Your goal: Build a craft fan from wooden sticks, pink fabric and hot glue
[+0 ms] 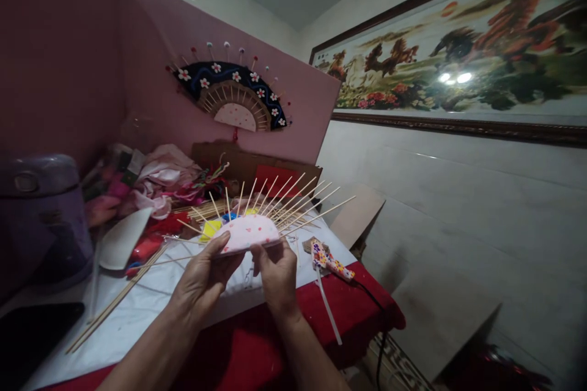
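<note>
Between my two hands is a half-round fan base (250,233) covered in pale pink cloth with small red marks. Thin wooden sticks (293,194) fan outward from its curved edge. My left hand (204,281) grips the base at its lower left, thumb on the front face. At the lower right edge, my right hand (276,272) pinches the base between thumb and fingers. Both hold it just above the white sheet on the table. The back of the base and the fingers behind it are hidden.
A flowered glue gun (330,259) with a glue stick lies at right on red cloth (367,287). Loose sticks (119,299) lie at left, near a purple container (46,220). Behind are fabric scraps (165,171) and a finished dark flowered fan (233,88) on a pink panel.
</note>
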Motion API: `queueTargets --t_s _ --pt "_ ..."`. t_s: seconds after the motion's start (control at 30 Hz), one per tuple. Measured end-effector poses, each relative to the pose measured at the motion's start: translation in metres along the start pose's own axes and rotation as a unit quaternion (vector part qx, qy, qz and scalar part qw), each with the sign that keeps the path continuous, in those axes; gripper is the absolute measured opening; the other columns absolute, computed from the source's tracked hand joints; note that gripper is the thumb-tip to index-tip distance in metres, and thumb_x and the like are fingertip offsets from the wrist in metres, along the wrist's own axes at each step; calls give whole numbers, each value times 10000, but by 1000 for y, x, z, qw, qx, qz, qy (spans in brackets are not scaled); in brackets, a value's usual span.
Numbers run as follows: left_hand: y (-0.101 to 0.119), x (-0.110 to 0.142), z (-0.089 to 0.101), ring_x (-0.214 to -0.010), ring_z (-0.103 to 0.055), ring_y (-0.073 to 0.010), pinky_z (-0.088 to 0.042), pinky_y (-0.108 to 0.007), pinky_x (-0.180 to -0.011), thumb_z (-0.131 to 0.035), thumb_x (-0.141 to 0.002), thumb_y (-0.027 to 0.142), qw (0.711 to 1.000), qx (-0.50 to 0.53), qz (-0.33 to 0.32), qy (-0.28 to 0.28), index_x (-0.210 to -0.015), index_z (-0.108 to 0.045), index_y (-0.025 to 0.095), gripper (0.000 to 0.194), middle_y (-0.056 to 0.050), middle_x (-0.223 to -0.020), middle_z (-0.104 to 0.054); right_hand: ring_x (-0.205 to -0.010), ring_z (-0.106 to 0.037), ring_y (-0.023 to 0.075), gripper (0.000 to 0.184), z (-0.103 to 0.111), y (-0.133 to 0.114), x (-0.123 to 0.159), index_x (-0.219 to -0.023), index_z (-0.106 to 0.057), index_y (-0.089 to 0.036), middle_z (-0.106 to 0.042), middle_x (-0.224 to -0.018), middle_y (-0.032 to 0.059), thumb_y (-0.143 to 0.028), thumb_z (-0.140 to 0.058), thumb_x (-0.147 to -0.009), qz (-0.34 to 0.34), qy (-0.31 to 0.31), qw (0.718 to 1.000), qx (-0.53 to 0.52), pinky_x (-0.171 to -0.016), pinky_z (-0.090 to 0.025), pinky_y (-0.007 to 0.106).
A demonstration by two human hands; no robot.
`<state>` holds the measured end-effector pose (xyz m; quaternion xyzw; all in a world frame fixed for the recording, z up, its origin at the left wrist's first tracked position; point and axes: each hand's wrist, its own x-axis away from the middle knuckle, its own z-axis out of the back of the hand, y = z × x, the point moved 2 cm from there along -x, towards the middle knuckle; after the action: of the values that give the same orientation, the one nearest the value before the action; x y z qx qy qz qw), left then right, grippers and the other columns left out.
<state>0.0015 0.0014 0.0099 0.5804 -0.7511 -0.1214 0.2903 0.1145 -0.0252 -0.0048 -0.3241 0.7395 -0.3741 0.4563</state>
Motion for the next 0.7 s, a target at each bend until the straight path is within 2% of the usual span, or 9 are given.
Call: queueTargets --t_s 0.1,0.23,0.37,0.5,0.7 --pt "0 -1 1 -594 -692 -158 -601 -246 -536 -561 -804 -17 999 -16 -33 -1 -884 -648 74 150 -85 -758 -727 -425 -431 48 338 0 7 0 -855 -601 -145 -594 -644 -32 -443 -713 -743 -9 3 1000 -1 -360 -372 168" --pt "1 1 2 -578 -677 -146 -596 -242 -528 -599 -782 8 996 -38 -76 15 -840 -661 54 97 -79 -733 -714 -381 -427 49 375 3 13 -3 -805 -584 -144 -572 -553 -48 -507 -670 -764 -21 -14 999 -38 -339 -362 166" --pt "1 3 2 -550 -660 -136 -588 -243 -496 -641 -752 33 992 -66 -106 33 -785 -667 53 47 -50 -685 -695 -309 -380 36 444 9 9 -6 -647 -561 -137 -590 -493 -14 -558 -624 -774 -82 -9 996 -29 -276 -250 154" --pt "0 3 3 -570 -662 -136 -593 -248 -513 -668 -718 35 989 -84 -117 33 -771 -672 57 58 -45 -700 -696 -257 -294 17 421 11 4 -8 -553 -540 -139 -536 -385 -26 -501 -662 -729 -176 -22 984 -33 -263 -147 146" --pt "-4 0 7 -570 -665 -142 -592 -250 -509 -674 -700 40 989 -90 -111 38 -780 -676 62 82 -52 -716 -704 -243 -197 8 374 11 13 -7 -542 -503 -168 -409 -299 -94 -466 -688 -675 -197 19 978 -72 -271 -97 148"
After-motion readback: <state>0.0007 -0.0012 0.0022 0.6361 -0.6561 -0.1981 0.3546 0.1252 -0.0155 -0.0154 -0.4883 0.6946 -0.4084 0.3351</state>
